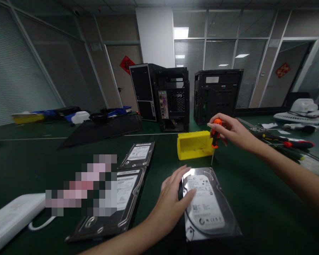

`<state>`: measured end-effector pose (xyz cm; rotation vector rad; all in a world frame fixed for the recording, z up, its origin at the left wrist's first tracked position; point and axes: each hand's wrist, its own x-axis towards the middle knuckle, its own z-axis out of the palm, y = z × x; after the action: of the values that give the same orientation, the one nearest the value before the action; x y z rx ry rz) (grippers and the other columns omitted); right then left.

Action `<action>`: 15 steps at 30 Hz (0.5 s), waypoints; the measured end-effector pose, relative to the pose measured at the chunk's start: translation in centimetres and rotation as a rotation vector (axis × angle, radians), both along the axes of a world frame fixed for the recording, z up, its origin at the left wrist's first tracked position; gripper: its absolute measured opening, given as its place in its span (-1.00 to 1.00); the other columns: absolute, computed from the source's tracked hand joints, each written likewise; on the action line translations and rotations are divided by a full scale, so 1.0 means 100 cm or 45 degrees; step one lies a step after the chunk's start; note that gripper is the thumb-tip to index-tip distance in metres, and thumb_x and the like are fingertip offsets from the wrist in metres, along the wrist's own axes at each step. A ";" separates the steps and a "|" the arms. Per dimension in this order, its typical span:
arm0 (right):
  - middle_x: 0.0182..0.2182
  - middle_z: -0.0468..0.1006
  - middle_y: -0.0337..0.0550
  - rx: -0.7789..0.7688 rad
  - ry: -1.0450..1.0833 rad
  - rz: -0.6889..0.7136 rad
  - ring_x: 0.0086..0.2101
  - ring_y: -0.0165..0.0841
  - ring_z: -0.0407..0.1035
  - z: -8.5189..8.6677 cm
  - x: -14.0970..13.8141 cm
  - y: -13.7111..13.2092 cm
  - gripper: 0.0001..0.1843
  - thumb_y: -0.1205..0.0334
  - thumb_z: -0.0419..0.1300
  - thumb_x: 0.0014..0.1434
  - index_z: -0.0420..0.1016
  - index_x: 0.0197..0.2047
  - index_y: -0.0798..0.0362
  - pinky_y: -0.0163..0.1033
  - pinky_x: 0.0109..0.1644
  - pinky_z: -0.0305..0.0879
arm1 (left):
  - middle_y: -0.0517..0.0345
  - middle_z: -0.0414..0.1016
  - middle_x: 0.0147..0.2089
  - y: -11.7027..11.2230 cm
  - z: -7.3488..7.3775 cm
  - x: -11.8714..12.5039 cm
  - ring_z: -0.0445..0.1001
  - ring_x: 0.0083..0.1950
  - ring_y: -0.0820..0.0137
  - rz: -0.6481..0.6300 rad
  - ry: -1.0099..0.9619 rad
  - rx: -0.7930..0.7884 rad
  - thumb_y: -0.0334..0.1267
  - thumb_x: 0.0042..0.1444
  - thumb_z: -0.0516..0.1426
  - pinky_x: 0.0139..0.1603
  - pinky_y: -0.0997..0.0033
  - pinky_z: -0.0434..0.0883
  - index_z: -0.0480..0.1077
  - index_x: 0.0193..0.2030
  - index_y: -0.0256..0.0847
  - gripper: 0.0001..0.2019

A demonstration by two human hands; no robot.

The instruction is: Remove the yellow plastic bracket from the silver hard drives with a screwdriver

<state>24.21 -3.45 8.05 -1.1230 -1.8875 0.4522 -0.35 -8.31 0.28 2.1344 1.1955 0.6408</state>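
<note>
A silver hard drive [210, 209] with a white label lies flat on the dark green tabletop. My left hand [172, 200] grips its left edge, thumb over the label and fingers along the far left side. In my right hand [224, 129] is an orange and black screwdriver [215, 136], held upright by its handle. Its shaft points down, and the tip meets the drive's far edge near a corner. I cannot make out a screw under the tip. Just behind the drive stands a yellow plastic bin [194, 146] on its side, its hollow facing me.
Two more hard drives [125, 191] [139, 153] lie to the left, beside a blurred-out patch. A white device [13, 219] with a cable sits at the near left. Computer cases [172, 99] [218, 95] stand at the back. Red-handled pliers [299, 144] and other tools lie right.
</note>
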 end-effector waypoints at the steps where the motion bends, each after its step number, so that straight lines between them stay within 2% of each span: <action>1: -0.46 0.41 -0.25 0.010 -0.014 -0.014 -0.67 -0.53 0.19 0.000 -0.001 -0.001 -0.72 0.02 0.02 0.16 0.26 -0.13 0.00 -0.39 -0.67 0.16 | 0.14 0.07 0.28 0.000 0.000 0.000 0.00 0.28 0.16 0.004 -0.003 0.002 -0.11 0.11 0.01 0.23 0.06 0.04 0.11 0.19 -0.06 -0.52; 3: -0.49 0.39 -0.27 0.054 -0.050 -0.038 -0.68 -0.54 0.17 0.000 -0.002 -0.003 -0.69 0.02 -0.01 0.18 0.25 -0.06 -0.01 -0.41 -0.68 0.12 | 0.13 0.07 0.27 0.000 0.000 0.000 0.01 0.27 0.15 0.005 -0.014 0.006 -0.11 0.11 0.01 0.23 0.04 0.04 0.11 0.19 -0.05 -0.52; 6: -0.51 0.32 -0.29 0.114 -0.067 -0.030 -0.67 -0.56 0.14 0.000 -0.002 -0.004 -0.69 0.03 -0.06 0.21 0.31 -0.11 0.02 -0.42 -0.66 0.09 | 0.13 0.07 0.27 0.001 -0.002 -0.001 0.00 0.27 0.15 -0.008 -0.024 0.013 -0.10 0.12 0.00 0.23 0.04 0.04 0.10 0.19 -0.05 -0.52; 10: -0.46 0.35 -0.23 0.028 -0.023 0.048 -0.62 -0.50 0.20 0.000 0.004 -0.001 -0.62 0.04 -0.19 0.26 0.32 -0.09 0.03 -0.38 -0.66 0.13 | 0.13 0.07 0.27 0.001 -0.004 0.000 0.01 0.27 0.19 -0.012 -0.017 0.042 -0.11 0.12 0.00 0.24 0.09 0.03 0.10 0.20 -0.07 -0.52; 15: -0.35 0.40 -0.19 0.025 -0.002 0.098 -0.63 -0.53 0.20 0.000 0.007 0.001 -0.64 0.07 -0.13 0.25 0.30 -0.01 0.03 -0.37 -0.64 0.15 | 0.13 0.06 0.28 0.001 -0.003 0.000 0.01 0.27 0.19 -0.007 0.002 0.032 -0.11 0.13 0.00 0.24 0.08 0.02 0.09 0.20 -0.08 -0.52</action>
<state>24.94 -3.35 8.02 -1.0410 -1.9375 0.4750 -0.32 -8.23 -0.06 2.1590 1.1879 0.6552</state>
